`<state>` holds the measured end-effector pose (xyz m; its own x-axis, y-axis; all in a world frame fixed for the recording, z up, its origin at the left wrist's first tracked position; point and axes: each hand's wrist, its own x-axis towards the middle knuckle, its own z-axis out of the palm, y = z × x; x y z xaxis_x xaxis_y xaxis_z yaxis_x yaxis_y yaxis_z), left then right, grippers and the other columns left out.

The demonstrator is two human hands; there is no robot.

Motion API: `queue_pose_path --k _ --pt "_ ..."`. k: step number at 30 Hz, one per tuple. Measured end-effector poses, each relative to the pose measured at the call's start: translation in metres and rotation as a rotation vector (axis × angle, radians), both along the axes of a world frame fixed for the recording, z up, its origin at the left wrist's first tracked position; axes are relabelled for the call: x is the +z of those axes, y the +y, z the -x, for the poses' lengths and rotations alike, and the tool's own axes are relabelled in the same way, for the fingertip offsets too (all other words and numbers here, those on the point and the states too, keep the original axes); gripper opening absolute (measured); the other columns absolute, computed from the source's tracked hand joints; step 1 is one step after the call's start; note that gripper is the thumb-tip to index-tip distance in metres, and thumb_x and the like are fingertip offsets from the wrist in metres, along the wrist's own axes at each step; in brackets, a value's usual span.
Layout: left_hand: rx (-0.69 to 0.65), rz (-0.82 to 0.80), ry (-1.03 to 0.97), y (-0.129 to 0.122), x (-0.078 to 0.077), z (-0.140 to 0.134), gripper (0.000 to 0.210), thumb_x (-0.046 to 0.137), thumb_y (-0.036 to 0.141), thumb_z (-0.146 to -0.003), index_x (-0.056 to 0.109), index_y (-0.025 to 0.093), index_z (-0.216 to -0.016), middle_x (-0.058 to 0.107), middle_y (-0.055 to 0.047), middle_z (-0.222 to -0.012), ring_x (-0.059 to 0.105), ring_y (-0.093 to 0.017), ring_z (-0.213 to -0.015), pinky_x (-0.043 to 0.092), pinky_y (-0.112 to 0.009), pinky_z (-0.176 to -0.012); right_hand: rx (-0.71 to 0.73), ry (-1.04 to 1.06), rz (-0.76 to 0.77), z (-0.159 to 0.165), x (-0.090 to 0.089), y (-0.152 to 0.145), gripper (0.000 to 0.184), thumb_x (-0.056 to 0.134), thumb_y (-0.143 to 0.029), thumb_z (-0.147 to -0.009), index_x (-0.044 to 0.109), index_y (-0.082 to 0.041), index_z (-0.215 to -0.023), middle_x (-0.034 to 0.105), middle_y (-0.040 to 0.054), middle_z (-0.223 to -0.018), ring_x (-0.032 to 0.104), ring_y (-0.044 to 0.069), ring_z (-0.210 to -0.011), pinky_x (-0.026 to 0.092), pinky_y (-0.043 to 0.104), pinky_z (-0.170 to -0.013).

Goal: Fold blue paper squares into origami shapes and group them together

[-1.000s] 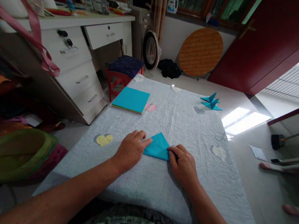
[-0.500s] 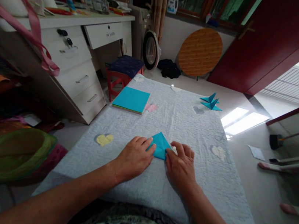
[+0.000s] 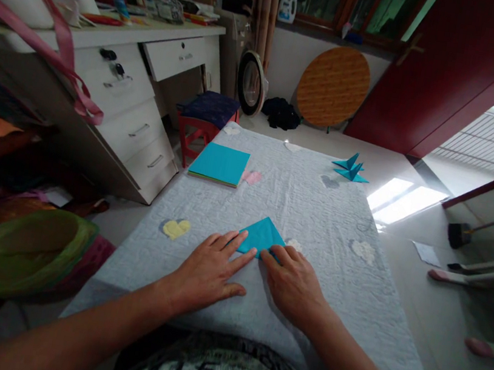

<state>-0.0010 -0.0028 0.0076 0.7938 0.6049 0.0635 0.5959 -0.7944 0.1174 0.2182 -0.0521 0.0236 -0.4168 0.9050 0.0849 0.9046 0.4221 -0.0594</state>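
A folded sheet of blue paper [image 3: 264, 234], roughly triangular with its tip pointing away from me, lies on the cloth-covered table [image 3: 327, 233]. My left hand [image 3: 215, 266] rests flat with fingers spread, its fingertips on the paper's left side and near edge. On the right corner and lower edge, my right hand [image 3: 293, 280] presses down with its fingers bent; part of the paper is hidden under them. Farther off at the left sits a stack of square paper [image 3: 220, 164], blue on top. Folded blue paper pieces with pointed wings [image 3: 351, 168] stand at the far right.
A white desk [image 3: 132, 114] with drawers stands to the left, a red stool [image 3: 206, 115] beyond the table's far left corner. At lower left is a green-lined bin [image 3: 21, 251]. A round wooden board [image 3: 333, 87] leans against the back wall.
My left hand has spread its fingers and slid slightly left. My right hand has moved in along the near edge, fingers now bent down on the paper, which shows wider.
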Motion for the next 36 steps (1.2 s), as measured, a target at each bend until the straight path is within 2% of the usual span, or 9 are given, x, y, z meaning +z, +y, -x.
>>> queue_pose_path --k 3,6,9,13,17,20,24,28,36 --pt "0.048 -0.037 0.052 0.001 0.001 0.029 0.064 0.062 0.057 -0.089 0.048 0.03 -0.145 0.043 -0.011 -0.156 0.041 -0.031 -0.139 0.034 -0.048 -0.11 0.002 -0.053 -0.002 0.006 0.005 -0.002 0.026 0.059 -0.021 -0.094 0.064 -0.02 -0.12 0.065 0.0128 -0.103 0.057 0.027 -0.087 0.047 0.037 -0.072" --pt "0.105 -0.097 0.068 0.005 -0.001 0.058 0.062 0.063 0.049 -0.09 0.048 0.029 -0.146 0.046 -0.01 -0.154 0.043 -0.032 -0.138 0.031 -0.05 -0.111 -0.013 -0.082 -0.007 0.011 0.006 -0.004 0.034 0.058 -0.025 -0.095 0.061 -0.021 -0.128 0.065 0.0143 -0.105 0.057 0.028 -0.089 0.048 0.039 -0.074" --pt "0.155 -0.126 0.049 0.007 0.0 0.071 0.058 0.063 0.047 -0.09 0.051 0.028 -0.144 0.048 -0.012 -0.152 0.045 -0.036 -0.136 0.032 -0.055 -0.111 -0.045 -0.08 0.005 0.017 0.007 -0.006 0.04 0.06 -0.033 -0.095 0.059 -0.027 -0.134 0.064 0.0147 -0.106 0.057 0.03 -0.092 0.049 0.042 -0.077" --pt "0.182 -0.173 -0.034 -0.001 0.005 0.052 0.047 0.058 0.037 -0.095 0.055 0.023 -0.14 0.052 -0.014 -0.149 0.045 -0.036 -0.137 0.028 -0.057 -0.114 -0.09 -0.075 0.01 0.026 0.008 -0.007 0.051 0.067 -0.046 -0.089 0.057 -0.033 -0.137 0.063 0.0153 -0.106 0.056 0.031 -0.092 0.049 0.046 -0.078" --pt "0.001 -0.147 -0.103 -0.007 0.002 0.019 0.043 0.05 0.031 -0.099 0.054 0.016 -0.14 0.054 -0.012 -0.147 0.047 -0.028 -0.136 0.031 -0.047 -0.116 -0.115 -0.099 0.004 0.033 0.007 -0.008 0.059 0.064 -0.057 -0.088 0.054 -0.033 -0.141 0.063 0.0159 -0.105 0.055 0.031 -0.09 0.048 0.045 -0.076" --pt "-0.027 -0.139 -0.098 -0.007 -0.006 0.009 0.046 0.055 0.038 -0.097 0.058 0.01 -0.134 0.061 -0.014 -0.139 0.055 -0.028 -0.128 0.038 -0.045 -0.111 -0.131 -0.102 0.0 0.034 0.005 -0.008 0.06 0.057 -0.06 -0.09 0.052 -0.033 -0.143 0.062 0.0158 -0.105 0.055 0.032 -0.091 0.048 0.047 -0.078" --pt "-0.003 -0.14 -0.078 -0.005 -0.008 0.014 0.048 0.062 0.041 -0.093 0.061 0.011 -0.13 0.064 -0.014 -0.135 0.058 -0.029 -0.123 0.043 -0.044 -0.107 -0.134 -0.077 -0.013 0.027 0.001 -0.013 0.061 0.059 -0.062 -0.088 0.053 -0.034 -0.142 0.061 0.0151 -0.116 0.054 0.035 -0.103 0.044 0.053 -0.09" --pt "0.031 -0.161 -0.08 -0.006 -0.005 0.021 0.042 0.062 0.037 -0.093 0.063 0.012 -0.128 0.065 -0.015 -0.132 0.06 -0.03 -0.121 0.046 -0.045 -0.104 -0.117 -0.056 -0.059 0.012 -0.005 -0.022 0.06 0.06 -0.062 -0.088 0.055 -0.032 -0.14 0.058 0.0132 -0.13 0.049 0.037 -0.118 0.034 0.059 -0.106" --pt "0.075 -0.242 -0.067 -0.005 -0.005 0.036 0.039 0.057 0.036 -0.096 0.066 0.009 -0.123 0.067 -0.018 -0.127 0.063 -0.032 -0.117 0.05 -0.043 -0.097 -0.13 -0.062 -0.112 -0.025 -0.015 -0.043 0.057 0.059 -0.059 -0.09 0.055 -0.03 -0.139 0.057 0.0125 -0.139 0.049 0.037 -0.124 0.032 0.062 -0.108"
